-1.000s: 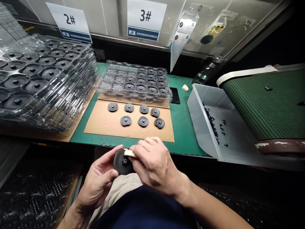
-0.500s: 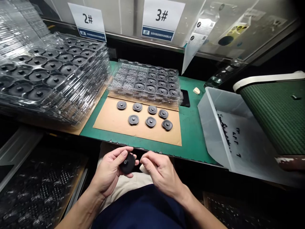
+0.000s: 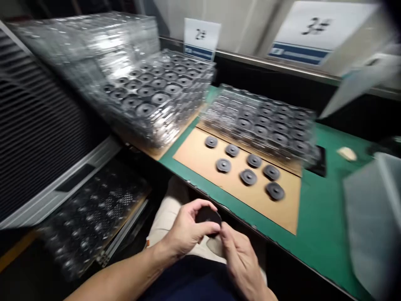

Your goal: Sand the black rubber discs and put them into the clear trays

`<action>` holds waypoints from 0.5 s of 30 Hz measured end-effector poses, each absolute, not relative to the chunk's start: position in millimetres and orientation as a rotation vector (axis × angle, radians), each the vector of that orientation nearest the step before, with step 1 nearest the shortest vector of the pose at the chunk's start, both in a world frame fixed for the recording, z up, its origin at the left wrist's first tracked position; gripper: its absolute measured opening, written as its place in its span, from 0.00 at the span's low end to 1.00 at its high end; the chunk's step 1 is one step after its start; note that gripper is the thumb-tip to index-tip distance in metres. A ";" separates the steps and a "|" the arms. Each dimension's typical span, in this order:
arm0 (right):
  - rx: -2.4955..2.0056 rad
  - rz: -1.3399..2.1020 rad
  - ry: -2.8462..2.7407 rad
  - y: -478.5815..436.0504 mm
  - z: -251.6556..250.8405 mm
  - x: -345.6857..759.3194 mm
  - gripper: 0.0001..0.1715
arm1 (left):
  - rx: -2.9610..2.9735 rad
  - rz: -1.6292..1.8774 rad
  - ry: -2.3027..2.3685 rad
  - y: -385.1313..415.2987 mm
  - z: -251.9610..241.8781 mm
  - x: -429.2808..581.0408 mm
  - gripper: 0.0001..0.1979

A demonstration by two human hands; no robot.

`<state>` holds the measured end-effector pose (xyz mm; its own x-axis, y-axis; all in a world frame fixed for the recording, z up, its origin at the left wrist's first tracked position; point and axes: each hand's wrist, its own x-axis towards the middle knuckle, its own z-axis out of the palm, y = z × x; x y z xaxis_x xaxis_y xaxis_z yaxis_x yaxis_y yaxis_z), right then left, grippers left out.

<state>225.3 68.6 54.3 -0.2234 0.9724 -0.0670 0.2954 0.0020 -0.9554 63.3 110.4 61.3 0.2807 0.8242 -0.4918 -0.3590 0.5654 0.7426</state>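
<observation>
Head view: left fingers (image 3: 207, 228) grip black disc (image 3: 209, 216) before green bench (image 3: 316, 217), right fingers (image 3: 226, 235) unclear.

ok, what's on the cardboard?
Seven black discs lie loose on the cardboard, in two rows. A clear tray covers its far edge; whatever is under there is hidden.

Disc (image 3: 208, 216) in hands: black. Tabletop (image 3: 316, 221) green w/ tan cardboard (image 3: 200, 152). Trays (image 3: 156, 90) clear; sign (image 3: 201, 38) white w/ blue strip.
</observation>
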 end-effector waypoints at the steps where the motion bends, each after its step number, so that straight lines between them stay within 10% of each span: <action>1: -1.331 1.284 -1.614 69.2 50.5 221.7 0.22 | 0.525 0.877 1.010 109.2 59.3 60.9 0.17; 15: -1.351 1.482 -1.836 91.2 -1.5 127.4 0.25 | 0.188 1.030 1.316 82.3 -29.9 -51.0 0.12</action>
<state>127.4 91.2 -1.5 -0.4402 0.8650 -0.2408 0.4180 -0.0400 -0.9076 -51.0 82.3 -29.9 -0.0969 0.7055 -0.7021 -0.5114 0.5699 0.6432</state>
